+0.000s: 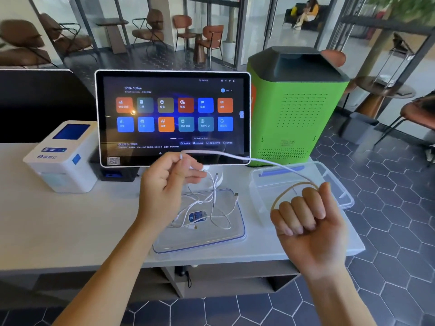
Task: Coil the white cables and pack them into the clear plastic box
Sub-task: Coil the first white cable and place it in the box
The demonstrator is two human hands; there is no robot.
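White cable (pixel 235 156) runs taut from the left hand (pixel 167 184), fingers pinched on it, to the curled right hand (pixel 310 222). The right fingers hold a rubber band (pixel 282 191) too. Loose cables (pixel 209 203) lie on the lid (pixel 202 241) near the clear box (pixel 329 182).

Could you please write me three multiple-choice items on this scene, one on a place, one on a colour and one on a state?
1. Where do the loose cables lie?
A. on the lid
B. in the box
C. on the printer

2. What colour is the machine beside the screen?
A. red
B. green
C. white

3. What is looped on the right hand?
A. nothing
B. a blue strap
C. a rubber band

Answers:
1 A: the tangle rests on the blue-edged lid.
2 B: its body is bright green.
3 C: a tan band arcs over the fingers, while the left hand pinches a cable.
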